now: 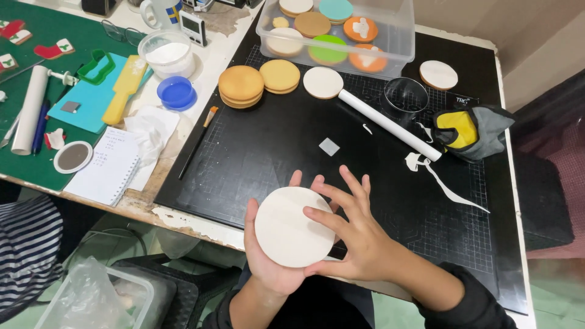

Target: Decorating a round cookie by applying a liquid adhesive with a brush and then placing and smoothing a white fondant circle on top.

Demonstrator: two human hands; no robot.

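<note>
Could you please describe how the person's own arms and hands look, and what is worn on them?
Both hands are bare: the left hand and the right hand show no gloves, and no rings or watch can be seen. The forearms are uncovered. A dark sleeve, seemingly black, is pushed up on the right arm. Dark fabric also appears near the left elbow, partly out of view.

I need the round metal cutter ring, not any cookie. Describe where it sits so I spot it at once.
Start at the black cutting mat and go to its far right, just in front of the clear plastic box. The cutter ring stands there beside the white rolling pin. Unlike the flat discs around it, it is hollow and shiny, showing the mat through its middle.
</note>
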